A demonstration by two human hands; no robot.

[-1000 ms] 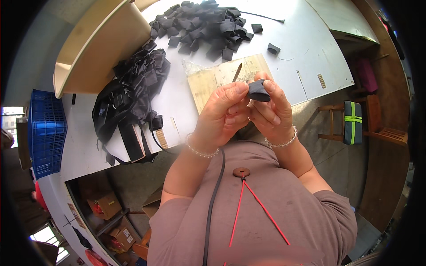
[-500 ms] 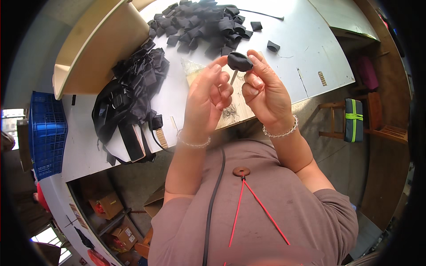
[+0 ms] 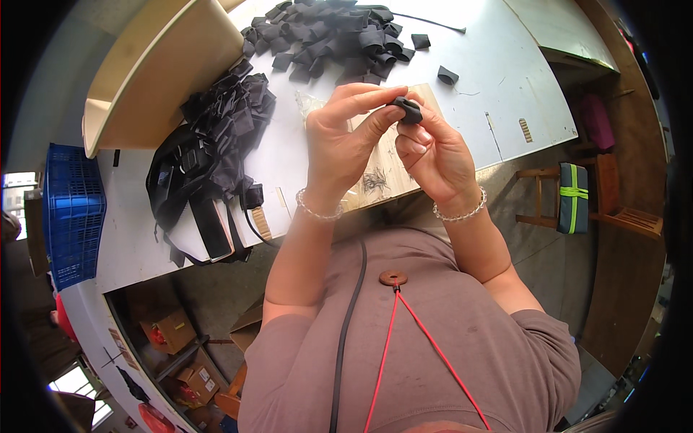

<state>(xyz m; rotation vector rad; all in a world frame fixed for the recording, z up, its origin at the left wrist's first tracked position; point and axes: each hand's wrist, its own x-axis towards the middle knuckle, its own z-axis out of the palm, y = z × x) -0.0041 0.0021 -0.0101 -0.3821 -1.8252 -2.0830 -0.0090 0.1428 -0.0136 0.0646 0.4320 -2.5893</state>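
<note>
**A:** Above the white worktable (image 3: 498, 79), both hands are raised close together. Left hand (image 3: 339, 137) and right hand (image 3: 433, 155) share one small black folded piece of webbing (image 3: 408, 110).

**B:** Grip state?

**A:** Left thumb and forefinger pinched narrow on the piece's left end. Right fingertips closed on it from below and from the right. Both hands touch it; the piece is clear of the table, over the pale wooden board (image 3: 382, 177).

**B:** Anything on the wrists?

**A:** Clear bead bracelet on each.

**B:** Table contents?

**A:** Heap of short black webbing loops (image 3: 332, 32) at the far edge, beyond the hands. Two loose loops sit apart from it, to its right (image 3: 447, 74). Tangle of longer black straps with buckles (image 3: 209, 151) to the left of the left hand, reaching the near edge. Beige curved wooden shelf (image 3: 155, 68) sits behind that tangle.

**B:** Off the table?

**A:** Blue plastic crate (image 3: 72, 213) far left. Wooden stool carrying a dark case with a green band (image 3: 574, 198) on the right. Cardboard boxes (image 3: 170, 332) under the table.

**B:** Can you tell whether the piece is stitched?

**A:** Cannot tell, too small.
</note>
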